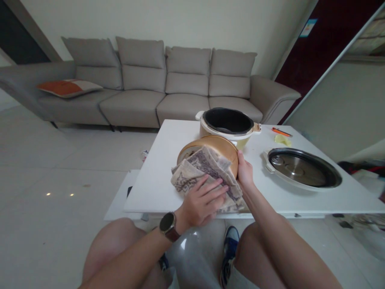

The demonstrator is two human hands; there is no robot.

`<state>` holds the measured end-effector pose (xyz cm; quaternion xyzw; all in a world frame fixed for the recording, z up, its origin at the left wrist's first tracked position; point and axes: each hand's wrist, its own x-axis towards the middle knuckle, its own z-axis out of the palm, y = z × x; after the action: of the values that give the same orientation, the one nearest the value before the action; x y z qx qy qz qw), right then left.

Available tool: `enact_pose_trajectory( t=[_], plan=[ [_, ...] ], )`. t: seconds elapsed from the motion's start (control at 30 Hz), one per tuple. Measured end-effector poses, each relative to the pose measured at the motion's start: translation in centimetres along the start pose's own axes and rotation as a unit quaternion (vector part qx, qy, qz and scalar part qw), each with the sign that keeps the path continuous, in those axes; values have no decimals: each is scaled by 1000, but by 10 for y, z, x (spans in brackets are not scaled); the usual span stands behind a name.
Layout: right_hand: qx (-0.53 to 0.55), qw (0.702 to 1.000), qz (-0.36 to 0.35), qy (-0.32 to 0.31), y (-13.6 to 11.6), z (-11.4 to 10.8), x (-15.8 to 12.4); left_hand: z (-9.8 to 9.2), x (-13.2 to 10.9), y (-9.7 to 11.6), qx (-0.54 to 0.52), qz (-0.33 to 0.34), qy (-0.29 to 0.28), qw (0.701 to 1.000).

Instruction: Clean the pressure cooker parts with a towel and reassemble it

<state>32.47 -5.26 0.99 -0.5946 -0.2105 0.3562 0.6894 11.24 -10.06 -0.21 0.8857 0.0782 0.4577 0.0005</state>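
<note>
A round, golden-brown, bowl-like part [221, 145] is held tilted over the front of the white table. My right hand [245, 170] grips its right edge, the thumb on the near side and the other fingers mostly hidden behind. A beige cloth with a dark grey-purple pattern [192, 170] lies bunched over its near face. My left hand [206, 198], with a watch on the wrist, holds the cloth against the part, fingers stretched across the fabric. Just behind stands a white cooker body [207, 127] with a black interior. The underside of the held part is hidden by the cloth.
On the white table [153, 184], an oval lid with a metal inside [297, 168] lies to the right. Behind it are an orange utility knife [281, 131] and a crumpled yellowish piece [282, 140]. A grey sofa [183, 104] stands beyond; a grey bin-like thing [192, 257] is between my legs.
</note>
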Motion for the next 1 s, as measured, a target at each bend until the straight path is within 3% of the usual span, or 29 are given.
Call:
enact_pose_trajectory(
  t=[0.1, 0.2, 0.3, 0.4, 0.47, 0.57, 0.7, 0.83, 0.93, 1.0],
  plan=[
    [-26, 1000, -3, 9, -1, 0, 2, 2, -2, 0, 4, 18, -17, 1000],
    [14, 1000, -1, 2, 2, 1, 0, 1, -5, -8, -10, -32, 51, 998],
    [51, 999, 7, -7, 5, 2, -2, -2, -8, -22, -25, -147, 159, 976],
    [49, 999, 10, -8, 7, 0, -1, -3, -11, -36, -30, -298, 266, 916],
    [44, 999, 8, -11, 8, -1, 0, -2, -14, -41, -32, -348, 298, 888],
    [47, 999, 8, -11, 9, -3, 1, 1, -16, -36, -25, -320, 262, 910],
    [51, 999, 11, -7, 8, -2, 2, 7, -15, -11, -10, -169, 149, 974],
    [45, 999, 9, 13, 6, -2, 3, 11, -11, 10, -11, -55, 50, 997],
    [45, 999, 11, 16, 6, -1, 3, 10, -9, 10, -28, -55, 55, 997],
    [56, 998, 8, 4, 7, -1, 2, 8, -7, 2, -45, -81, 89, 992]
  ],
)
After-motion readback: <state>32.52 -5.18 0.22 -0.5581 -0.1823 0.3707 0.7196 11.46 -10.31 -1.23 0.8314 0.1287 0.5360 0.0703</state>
